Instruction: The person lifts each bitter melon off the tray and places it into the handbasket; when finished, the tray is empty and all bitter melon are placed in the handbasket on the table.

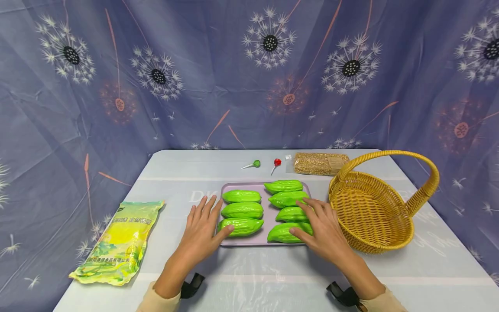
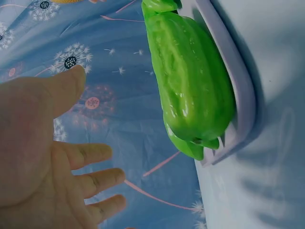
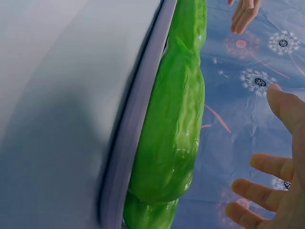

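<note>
A lilac tray [image 1: 265,240] holds glossy green bitter melons, three in the left column and several in the right. My left hand [image 1: 202,227] is spread over the tray's left edge, its thumb over the nearest left bitter melon [image 1: 242,226] in the head view. Across the tray, my right hand [image 1: 325,229] overlaps the right column, thumb over the nearest right bitter melon [image 1: 286,232]. Both hands have extended fingers and grip nothing. In the left wrist view, a gap separates the hand [image 2: 62,157] from a bitter melon [image 2: 190,81]; the right wrist view likewise shows the hand [image 3: 271,176] apart from one [image 3: 167,133].
A yellow wicker basket [image 1: 370,247] with a tall handle stands right of the tray. Behind lie a green lollipop [image 1: 256,163], a red lollipop [image 1: 277,162] and a clear bag of grain [image 1: 317,164]. A yellow-green packet [image 1: 121,242] rests at the table's left edge.
</note>
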Demonstrator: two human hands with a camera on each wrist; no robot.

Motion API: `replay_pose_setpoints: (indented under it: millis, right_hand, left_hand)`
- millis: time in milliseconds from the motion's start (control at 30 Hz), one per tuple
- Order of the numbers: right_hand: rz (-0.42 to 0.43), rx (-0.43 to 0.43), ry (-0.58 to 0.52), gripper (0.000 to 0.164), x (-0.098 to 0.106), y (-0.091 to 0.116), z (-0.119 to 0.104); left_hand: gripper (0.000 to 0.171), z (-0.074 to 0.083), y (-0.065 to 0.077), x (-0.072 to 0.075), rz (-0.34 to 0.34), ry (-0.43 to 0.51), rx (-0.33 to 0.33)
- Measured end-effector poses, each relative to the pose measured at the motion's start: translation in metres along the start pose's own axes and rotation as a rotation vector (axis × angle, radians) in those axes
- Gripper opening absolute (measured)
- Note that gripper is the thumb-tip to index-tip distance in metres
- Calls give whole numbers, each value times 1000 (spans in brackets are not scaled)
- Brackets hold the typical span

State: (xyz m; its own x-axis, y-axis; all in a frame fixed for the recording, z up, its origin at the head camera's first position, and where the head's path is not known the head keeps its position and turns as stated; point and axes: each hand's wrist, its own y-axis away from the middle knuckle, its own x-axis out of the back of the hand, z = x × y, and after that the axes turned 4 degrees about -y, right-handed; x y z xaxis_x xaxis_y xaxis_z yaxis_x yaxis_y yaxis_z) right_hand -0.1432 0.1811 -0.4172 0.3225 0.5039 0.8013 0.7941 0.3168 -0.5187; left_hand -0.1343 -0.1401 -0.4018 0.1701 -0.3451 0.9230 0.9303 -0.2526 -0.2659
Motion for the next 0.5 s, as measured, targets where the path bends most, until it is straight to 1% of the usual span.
replay_pose_setpoints:
  millis: [133,367,500]
  right_hand:
    - [-9,12,-25,68,-1,3,2]
    - [-37,25,-54,60,-4,10,6]
    - [-32,40,-68,58,-5,13,9]
  left_hand:
    - [71,-4,3,1,7,16,-15]
    - [67,-15,9,-2,-17,44,-21]
    - [65,-20,10,-3,-21,55,-42]
